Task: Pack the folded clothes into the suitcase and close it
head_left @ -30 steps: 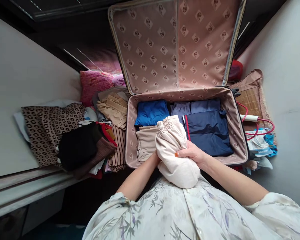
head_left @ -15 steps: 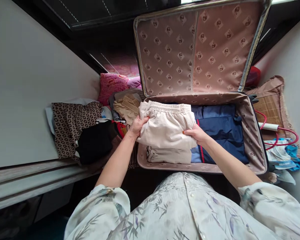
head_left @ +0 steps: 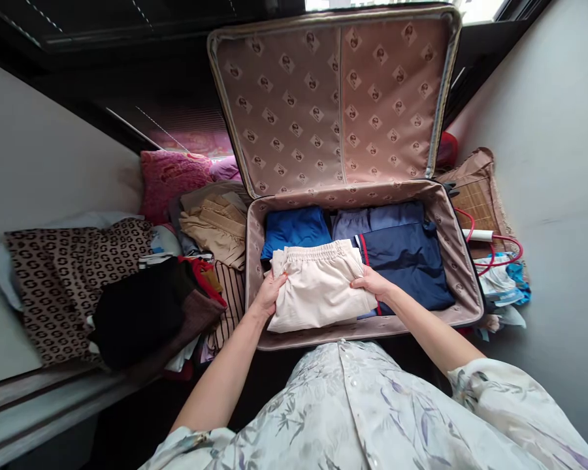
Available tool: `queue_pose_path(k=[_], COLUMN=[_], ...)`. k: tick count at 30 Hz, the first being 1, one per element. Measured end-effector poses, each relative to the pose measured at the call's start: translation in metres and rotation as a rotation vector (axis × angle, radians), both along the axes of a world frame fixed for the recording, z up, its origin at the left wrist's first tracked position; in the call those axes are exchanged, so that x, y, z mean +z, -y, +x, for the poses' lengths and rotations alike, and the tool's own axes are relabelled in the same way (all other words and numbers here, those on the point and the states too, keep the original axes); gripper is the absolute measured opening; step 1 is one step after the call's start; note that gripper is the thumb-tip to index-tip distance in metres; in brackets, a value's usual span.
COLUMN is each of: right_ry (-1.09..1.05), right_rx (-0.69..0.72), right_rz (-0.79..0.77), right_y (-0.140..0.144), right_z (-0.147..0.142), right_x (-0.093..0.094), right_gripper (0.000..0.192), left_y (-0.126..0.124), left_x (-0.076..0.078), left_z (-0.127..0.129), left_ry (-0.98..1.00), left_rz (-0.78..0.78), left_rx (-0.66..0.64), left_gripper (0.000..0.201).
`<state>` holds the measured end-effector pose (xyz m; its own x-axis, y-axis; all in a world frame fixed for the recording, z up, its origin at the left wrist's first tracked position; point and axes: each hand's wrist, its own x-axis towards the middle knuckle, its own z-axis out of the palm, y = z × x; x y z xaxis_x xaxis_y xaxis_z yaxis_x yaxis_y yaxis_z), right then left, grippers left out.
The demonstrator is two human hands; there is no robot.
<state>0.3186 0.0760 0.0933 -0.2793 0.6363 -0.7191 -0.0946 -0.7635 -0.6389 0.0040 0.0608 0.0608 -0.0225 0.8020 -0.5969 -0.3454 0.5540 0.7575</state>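
Folded cream pants point(head_left: 321, 287) with a gathered elastic waistband are gripped at both sides, over the front left part of an open suitcase point(head_left: 470, 294). My left hand point(head_left: 270, 292) is closed on their left edge, thumb on top. On the right edge, my right hand point(head_left: 375, 284) pinches the cloth in the same way. Behind the pants lies a folded bright blue garment point(head_left: 296, 228). Dark navy clothing point(head_left: 406, 267) with a red stripe fills the right side, with a greyish-blue garment point(head_left: 372, 220) behind it. What lies beneath the pants is mostly hidden.
The suitcase lid point(head_left: 333, 111) stands raised at the back. Left of the case are tan clothes point(head_left: 218, 225), a black garment point(head_left: 137, 313), a brown patterned cloth point(head_left: 63, 281) and a pink pillow point(head_left: 174, 183). A red cord point(head_left: 507, 264) lies on the right, near the wall.
Both hands have lowered the cream pants toward the front left of the suitcase, uncovering the bright blue garment behind. The view has shifted, showing more of the clothes on the left.
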Motion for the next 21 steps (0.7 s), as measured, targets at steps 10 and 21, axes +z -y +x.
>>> queue_pose_path(k=[10, 21], right_ry=[0.230, 1.328], right_rx=[-0.039, 0.237], right_rz=[0.207, 0.536], right_y=[-0.025, -0.080], right_z=[0.129, 0.204], right_x=[0.026, -0.003], right_gripper=[0.065, 0.077], left_y=[-0.037, -0.138], left_x=[-0.002, -0.037], left_z=[0.132, 0.261], left_ry=[0.085, -0.636], left_rz=[0.070, 0.312], left_rx=[-0.107, -0.475], left_gripper=[0.067, 0.086])
